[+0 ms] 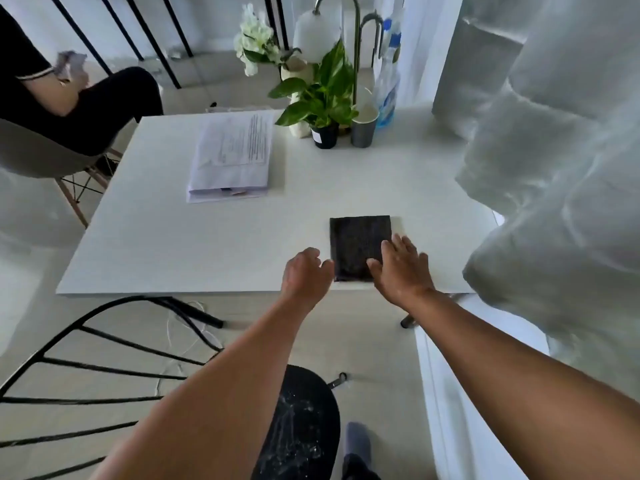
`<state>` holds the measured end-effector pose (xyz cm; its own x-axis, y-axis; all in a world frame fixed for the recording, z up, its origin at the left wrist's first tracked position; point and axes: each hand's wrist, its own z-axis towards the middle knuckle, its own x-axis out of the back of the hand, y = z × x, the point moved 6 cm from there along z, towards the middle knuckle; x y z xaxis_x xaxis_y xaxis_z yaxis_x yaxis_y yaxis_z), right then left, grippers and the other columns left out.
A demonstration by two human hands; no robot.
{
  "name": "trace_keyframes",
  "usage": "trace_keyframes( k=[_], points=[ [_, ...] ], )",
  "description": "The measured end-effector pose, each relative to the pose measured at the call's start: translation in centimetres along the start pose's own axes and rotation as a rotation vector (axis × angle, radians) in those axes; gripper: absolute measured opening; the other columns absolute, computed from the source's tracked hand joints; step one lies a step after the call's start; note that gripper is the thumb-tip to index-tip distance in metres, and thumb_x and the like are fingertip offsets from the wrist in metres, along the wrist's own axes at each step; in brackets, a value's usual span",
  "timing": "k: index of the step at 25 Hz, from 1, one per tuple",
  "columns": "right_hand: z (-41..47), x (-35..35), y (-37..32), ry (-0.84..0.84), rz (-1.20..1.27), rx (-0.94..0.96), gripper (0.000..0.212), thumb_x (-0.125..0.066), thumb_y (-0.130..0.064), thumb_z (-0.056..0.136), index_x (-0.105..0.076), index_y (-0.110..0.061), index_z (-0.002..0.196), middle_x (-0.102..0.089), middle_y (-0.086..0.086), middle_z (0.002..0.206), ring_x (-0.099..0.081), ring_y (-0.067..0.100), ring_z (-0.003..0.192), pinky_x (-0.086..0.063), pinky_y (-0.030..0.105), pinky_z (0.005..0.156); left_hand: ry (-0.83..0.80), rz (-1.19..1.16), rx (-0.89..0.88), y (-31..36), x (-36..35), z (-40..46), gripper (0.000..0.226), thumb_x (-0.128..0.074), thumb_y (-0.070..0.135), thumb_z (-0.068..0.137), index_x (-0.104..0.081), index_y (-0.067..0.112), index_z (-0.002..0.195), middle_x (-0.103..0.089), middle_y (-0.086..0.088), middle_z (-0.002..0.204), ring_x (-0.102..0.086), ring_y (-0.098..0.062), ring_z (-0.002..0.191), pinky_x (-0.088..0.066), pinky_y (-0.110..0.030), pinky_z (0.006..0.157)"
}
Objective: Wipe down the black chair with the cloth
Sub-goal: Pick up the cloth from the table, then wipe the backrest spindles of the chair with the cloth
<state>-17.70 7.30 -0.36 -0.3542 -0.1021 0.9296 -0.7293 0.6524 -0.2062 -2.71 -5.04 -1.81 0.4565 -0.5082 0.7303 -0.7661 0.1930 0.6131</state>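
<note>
Cloth (pixel 358 245), folded on table (pixel 173 244): right hand (pixel 401 271) pressing flat, grip wide; left hand (pixel 304 275) curling, empty, pinching near edge.

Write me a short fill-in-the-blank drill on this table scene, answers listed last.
1. The folded dark cloth lies on the white ____.
2. The right hand rests on the cloth's ____ edge.
3. The black chair seat is speckled with white ____.
4. The stack of papers lies to the ____ of the cloth.

Missing words: table; right; spots; left
</note>
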Motion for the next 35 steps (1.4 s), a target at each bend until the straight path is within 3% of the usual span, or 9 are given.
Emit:
trace_keyframes(
  k=[8,13,18,21,25,27,29,32,35],
  points=[
    [4.1,-2.5,2.5,0.055,0.433,-0.272,0.046,-0.074,-0.024,0.090,-0.052,-0.004,0.125,-0.058,0.016,0.124,-0.058,0.038,0.114,-0.045,0.037,0.083,-0.007,-0.065,0.292,0.3,-4.5,3.5,0.029,-0.070,0.021,0.077,-0.058,0.013,0.102,-0.055,0.006,0.076,-0.059,-0.021,0.073,-0.037,-0.024,0.051],
    [2.3,-2.4,0.8,-0.082,0.788,-0.373,0.016,-0.071,-0.025,0.067,-0.058,-0.016,0.067,-0.057,-0.004,0.059,-0.057,0.021,0.062,-0.038,0.025,0.053,-0.122,-0.290,0.397,-1.0,-2.3,1.4,0.012,-0.068,0.023,0.065,-0.059,0.014,0.066,-0.056,-0.003,0.062,-0.052,-0.022,0.057,-0.044,-0.026,0.054],
    [-4.7,-3.6,-3.9,-0.149,1.458,-0.363,0.015,-0.073,-0.025,0.058,-0.074,-0.015,0.069,-0.074,0.001,0.071,-0.066,0.026,0.078,-0.049,0.030,0.068,-0.204,-0.922,0.483,-4.3,2.3,-6.2,0.016,-0.066,0.008,0.065,-0.059,0.008,0.079,-0.061,-0.012,0.078,-0.059,-0.029,0.078,-0.049,-0.033,0.064],
    [-10.0,-7.3,-9.9,-0.535,1.957,-0.408,0.042,-0.081,-0.033,0.078,-0.076,-0.009,0.112,-0.077,0.016,0.111,-0.073,0.030,0.097,-0.060,0.037,0.073,-0.259,-1.103,0.467,-7.4,6.4,-11.0,0.026,-0.060,-0.005,0.078,-0.060,0.004,0.102,-0.067,-0.017,0.094,-0.069,-0.026,0.079,-0.058,-0.034,0.060],
    [-16.8,-11.9,-19.1,-0.879,2.188,-0.594,0.048,-0.076,-0.035,0.085,-0.068,-0.004,0.120,-0.072,0.026,0.110,-0.071,0.036,0.091,-0.061,0.044,0.075,-0.256,-1.154,0.395,-12.4,11.9,-15.7,0.052,-0.059,0.001,0.067,-0.062,0.007,0.119,-0.070,-0.009,0.090,-0.067,-0.020,0.078,-0.055,-0.030,0.059],
    [-18.3,-13.1,-22.5,-0.794,2.167,-0.558,0.044,-0.075,-0.031,0.087,-0.066,-0.006,0.122,-0.071,0.029,0.118,-0.073,0.042,0.098,-0.061,0.051,0.084,-0.210,-1.000,0.334,-15.7,15.6,-17.0,0.053,-0.061,0.005,0.069,-0.062,0.011,0.122,-0.074,-0.003,0.087,-0.070,-0.015,0.073,-0.054,-0.030,0.056],
    [-18.7,-13.5,-24.2,-0.595,2.115,-0.496,0.041,-0.078,-0.026,0.083,-0.067,-0.010,0.119,-0.072,0.025,0.120,-0.071,0.043,0.107,-0.058,0.056,0.092,-0.083,-0.514,0.164,-19.2,20.1,-17.3,0.045,-0.065,0.010,0.080,-0.061,0.019,0.124,-0.076,0.005,0.095,-0.071,-0.010,0.076,-0.055,-0.029,0.062],
    [-17.9,-15.0,-24.8,-0.284,1.837,-0.550,0.025,-0.077,-0.020,0.087,-0.069,-0.011,0.108,-0.077,0.015,0.108,-0.073,0.034,0.103,-0.060,0.049,0.087,0.258,0.231,-0.266,-22.1,27.2,-16.3,0.047,-0.067,0.012,0.085,-0.061,0.016,0.131,-0.068,-0.001,0.125,-0.062,-0.020,0.113,-0.046,-0.034,0.096],
    [-16.4,-16.9,-26.6,-0.120,1.446,-0.452,0.011,-0.064,-0.029,0.100,-0.067,-0.022,0.109,-0.073,0.004,0.107,-0.069,0.025,0.104,-0.054,0.039,0.091,0.146,0.504,-0.317,-25.6,30.7,-13.3,0.064,-0.060,0.024,0.095,-0.039,0.010,0.154,-0.038,-0.009,0.161,-0.033,-0.026,0.149,-0.026,-0.042,0.119]
  ],
)
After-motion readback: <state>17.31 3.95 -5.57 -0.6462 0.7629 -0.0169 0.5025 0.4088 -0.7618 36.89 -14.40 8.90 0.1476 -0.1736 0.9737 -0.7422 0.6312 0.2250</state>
